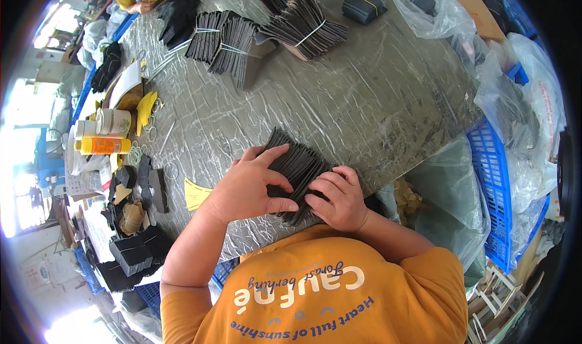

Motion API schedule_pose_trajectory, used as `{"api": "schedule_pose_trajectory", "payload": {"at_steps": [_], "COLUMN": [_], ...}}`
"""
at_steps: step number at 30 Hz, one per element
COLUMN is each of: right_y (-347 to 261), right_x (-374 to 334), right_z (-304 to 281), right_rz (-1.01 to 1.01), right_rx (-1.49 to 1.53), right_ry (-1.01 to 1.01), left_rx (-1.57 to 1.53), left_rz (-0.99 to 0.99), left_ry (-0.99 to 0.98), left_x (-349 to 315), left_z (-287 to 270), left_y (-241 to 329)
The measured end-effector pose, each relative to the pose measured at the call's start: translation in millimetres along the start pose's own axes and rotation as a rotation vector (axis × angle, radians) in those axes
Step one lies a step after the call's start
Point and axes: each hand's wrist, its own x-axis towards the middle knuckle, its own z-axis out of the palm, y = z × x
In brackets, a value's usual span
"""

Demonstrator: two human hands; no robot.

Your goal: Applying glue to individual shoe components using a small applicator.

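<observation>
A stack of thin dark pieces (298, 164), perhaps fabric or leather, stands on edge near the table's front edge, its layers packed side by side. My left hand (253, 181) straddles the stack, with fingers bent over its far side and the thumb pressed against the near side. Against the right end, the curled fingers of my right hand (341, 199) grip the pieces. Both palms and the stack's underside are hidden. A yellow paper piece (196, 195) with a curved edge lies just left of my left forearm.
Banded dark bundles (233, 45) lie across the table's far side. Bottles (103, 145), rubber bands and dark scraps line the left edge. A blue crate (490, 186) and clear plastic bags (448, 204) stand at the right. Another person's hand (143, 7) shows at the far left.
</observation>
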Motion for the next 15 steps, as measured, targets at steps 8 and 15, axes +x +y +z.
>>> {"api": "schedule_pose_trajectory", "payload": {"at_steps": [8,15], "right_y": [-0.8,-0.3], "right_x": [-0.2,0.0], "right_z": [0.4,-0.4], "right_rz": [-0.001,-0.001], "right_rx": [0.006,0.019], "right_ry": [0.012,-0.005], "left_rx": [-0.003,-0.028], "left_rz": [-0.019,0.006], "left_ry": [-0.046,-0.037], "left_x": [-0.5,0.3], "left_z": [-1.4,-2.2], "left_y": [-3.6,-2.8]}}
